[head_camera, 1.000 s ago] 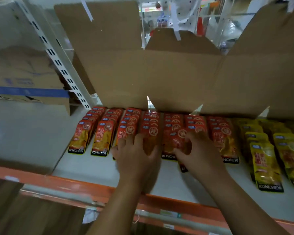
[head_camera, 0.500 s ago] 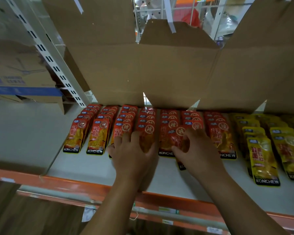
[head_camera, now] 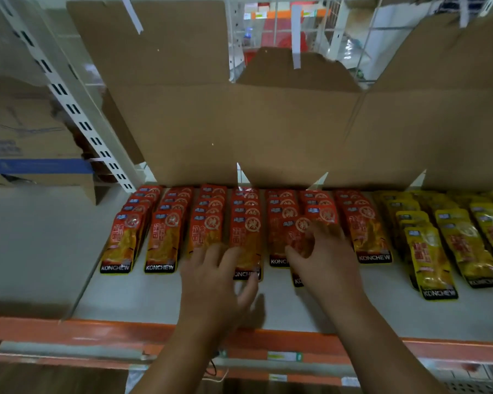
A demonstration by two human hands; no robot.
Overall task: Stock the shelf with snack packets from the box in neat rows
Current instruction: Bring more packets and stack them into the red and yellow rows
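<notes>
Left hand has eased back off the red packets, grip spread. Right hand still pinches 1 loose packet; row unfinished.

Red KONCHEW snack packets lie flat in seven overlapping rows mid-frame on the white shelf. One loose red packet lies askew at centre. Yellow packets fill the rows at right. An opened cardboard box stands behind them.
</notes>
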